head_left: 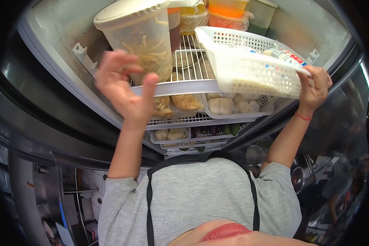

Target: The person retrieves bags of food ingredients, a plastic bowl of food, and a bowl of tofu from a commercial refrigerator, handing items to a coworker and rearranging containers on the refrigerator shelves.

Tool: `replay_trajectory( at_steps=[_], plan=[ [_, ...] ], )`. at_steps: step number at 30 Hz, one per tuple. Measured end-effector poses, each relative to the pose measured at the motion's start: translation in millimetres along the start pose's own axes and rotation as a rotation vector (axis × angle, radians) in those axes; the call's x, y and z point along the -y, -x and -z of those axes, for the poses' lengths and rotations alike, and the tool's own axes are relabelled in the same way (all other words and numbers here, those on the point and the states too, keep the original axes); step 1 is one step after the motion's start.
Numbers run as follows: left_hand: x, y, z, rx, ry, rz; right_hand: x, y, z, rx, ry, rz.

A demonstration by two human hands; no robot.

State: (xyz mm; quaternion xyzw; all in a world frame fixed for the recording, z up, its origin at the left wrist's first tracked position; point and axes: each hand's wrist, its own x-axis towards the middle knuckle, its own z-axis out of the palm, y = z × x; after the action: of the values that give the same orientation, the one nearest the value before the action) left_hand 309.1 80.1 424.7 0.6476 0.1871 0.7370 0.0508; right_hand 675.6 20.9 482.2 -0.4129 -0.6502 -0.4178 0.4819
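My right hand grips the near right rim of a white perforated plastic basket, thumb and fingers closed on its edge. The basket is tilted over the front of the wire shelf and holds packages, one a white tube with red and blue print. My left hand, slightly blurred, is raised with fingers apart and holds nothing. Behind it stands a tall translucent lidded tub containing pale strips; whether the fingers touch it I cannot tell.
Tubs with orange contents stand at the back of the shelf. Below, bagged food and a white tray of wrapped pale pieces fill a lower shelf. Dark refrigerator doors flank me. People show at the far right.
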Motion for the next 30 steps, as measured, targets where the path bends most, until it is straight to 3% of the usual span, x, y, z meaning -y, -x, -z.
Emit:
replay_trajectory(
  at_steps=[3, 4, 6, 7, 9, 16, 18, 21, 23, 24, 26, 28, 30],
  plan=[
    [-15, 23, -8, 0.305, 0.13, 0.331, 10, 7, 17, 0.0, -0.048, 0.004],
    [-18, 26, -14, 0.315, 0.138, 0.338, 16, 10, 22, -0.011, -0.056, 0.015],
    [-20, 27, -31, 0.517, 0.552, 0.849, 23, 21, 31, 0.004, -0.01, 0.015],
    [-21, 31, -35, 0.529, 0.564, 0.848, 27, 28, 34, -0.018, -0.036, 0.011],
    [-22, 36, -40, 0.587, 0.775, 1.064, 32, 44, 41, -0.039, -0.027, -0.019],
    [-58, 0, -50, 0.689, 0.995, 1.132, 65, 71, 69, -0.036, 0.103, -0.038],
    [-57, 6, -51, 0.627, 1.123, 1.181, 67, 85, 78, 0.0, 0.131, -0.053],
    [-65, 10, -51, 0.688, 1.032, 1.289, 68, 102, 78, -0.148, 0.11, -0.225],
    [-78, 20, -55, 0.617, 1.091, 1.315, 65, 107, 74, -0.403, -0.03, -0.41],
    [-81, 25, -56, 0.616, 1.087, 1.294, 69, 111, 73, -0.397, -0.031, -0.414],
    [-77, 43, -60, 0.633, 1.082, 1.398, 77, 119, 78, -0.535, -0.483, -0.809],
    [-80, 56, -61, 0.682, 1.098, 1.466, 83, 129, 92, -0.527, -0.35, -0.758],
    [-86, 73, -57, 0.645, 1.129, 1.647, 93, 140, 113, -0.226, -0.031, -0.724]
  ],
)
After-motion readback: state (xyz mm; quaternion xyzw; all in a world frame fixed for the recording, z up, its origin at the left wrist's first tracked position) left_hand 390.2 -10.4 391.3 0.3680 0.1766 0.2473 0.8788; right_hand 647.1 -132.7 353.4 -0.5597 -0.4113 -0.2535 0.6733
